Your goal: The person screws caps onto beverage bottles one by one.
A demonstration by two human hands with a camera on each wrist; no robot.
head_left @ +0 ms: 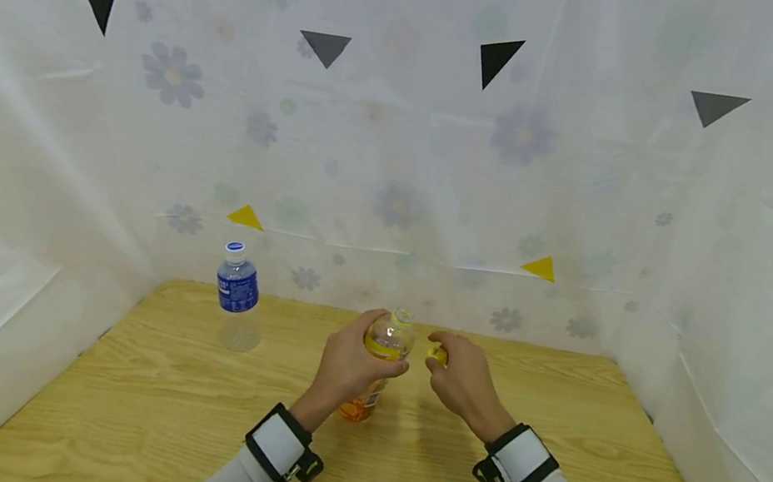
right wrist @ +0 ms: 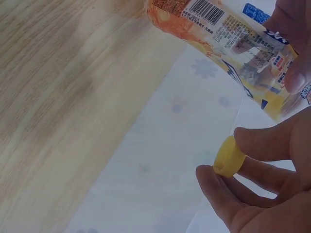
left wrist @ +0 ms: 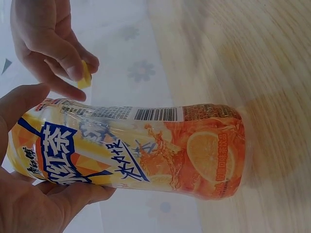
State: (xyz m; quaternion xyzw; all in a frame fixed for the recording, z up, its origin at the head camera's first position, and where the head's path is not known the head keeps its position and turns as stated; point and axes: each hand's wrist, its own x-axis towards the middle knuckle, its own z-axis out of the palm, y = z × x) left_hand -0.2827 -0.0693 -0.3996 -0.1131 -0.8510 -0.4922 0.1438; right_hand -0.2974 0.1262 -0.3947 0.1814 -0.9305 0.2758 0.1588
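Observation:
My left hand [head_left: 354,361] grips a clear plastic drink bottle [left wrist: 175,150] around its upper part. The bottle's label is orange and yellow with fruit slices, and its open mouth shows at the top in the head view. Just right of the bottle, my right hand [head_left: 465,376] pinches a yellow bottle cap [right wrist: 229,156] between thumb and fingertips. The cap is apart from the bottle's neck. In the left wrist view the cap [left wrist: 85,75] shows beyond the bottle, partly covered by the right fingers.
A second bottle [head_left: 238,289] with a blue label and white cap stands at the back left of the wooden table [head_left: 140,404]. White sheeting [head_left: 401,151] with printed flowers and triangles encloses the table at the back and both sides.

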